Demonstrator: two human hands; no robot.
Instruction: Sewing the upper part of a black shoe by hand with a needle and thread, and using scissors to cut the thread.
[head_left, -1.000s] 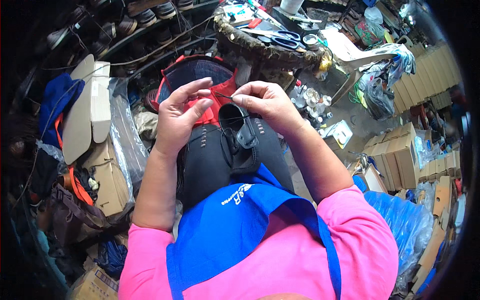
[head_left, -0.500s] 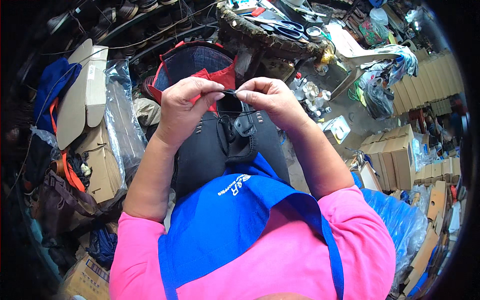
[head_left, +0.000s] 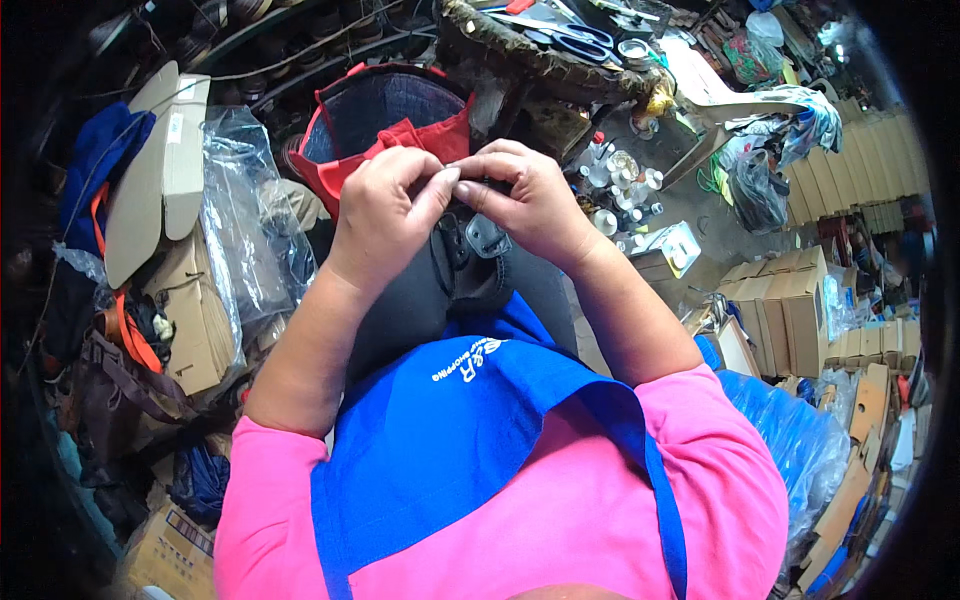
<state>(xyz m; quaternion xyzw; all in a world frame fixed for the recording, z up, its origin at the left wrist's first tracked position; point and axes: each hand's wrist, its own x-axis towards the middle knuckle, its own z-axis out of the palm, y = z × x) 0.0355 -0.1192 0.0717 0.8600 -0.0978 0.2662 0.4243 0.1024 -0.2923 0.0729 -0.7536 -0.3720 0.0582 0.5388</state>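
My left hand (head_left: 385, 210) and my right hand (head_left: 530, 200) meet fingertip to fingertip above my lap, both pinching the top edge of a black shoe upper (head_left: 478, 262). The upper hangs below my fingers, with a grey tab and stitched seams showing. Its top part is hidden behind my fingers. I wear a pink shirt and a blue apron (head_left: 470, 440), and dark trousers lie under the piece.
A red-rimmed basket (head_left: 385, 110) stands just beyond my hands. A worn work table (head_left: 545, 60) with blue scissors (head_left: 570, 38) lies farther back. Clear plastic bags (head_left: 235, 220) and cardboard (head_left: 160, 160) are at the left, stacked boxes (head_left: 790, 300) and small bottles (head_left: 625, 190) at the right.
Both hands have drawn closer together and the black upper has been lifted, so that the fingertips now pinch its top edge together.
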